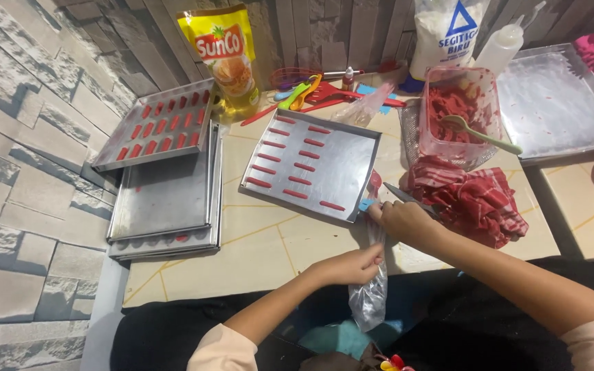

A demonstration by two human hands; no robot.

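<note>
Presently, a clear bag [370,292] is pinched shut-fisted by the left hand [348,266]; scissors [407,198] are gripped by the right hand [401,220] beside a tray [342,172].

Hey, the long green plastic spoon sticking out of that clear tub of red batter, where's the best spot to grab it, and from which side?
Probably by the bare end of the handle of the long green plastic spoon, coming from the right. Its bowl lies in the red batter inside the clear plastic tub, while the handle slants out over the tub's right rim, free and seemingly clean.
</note>
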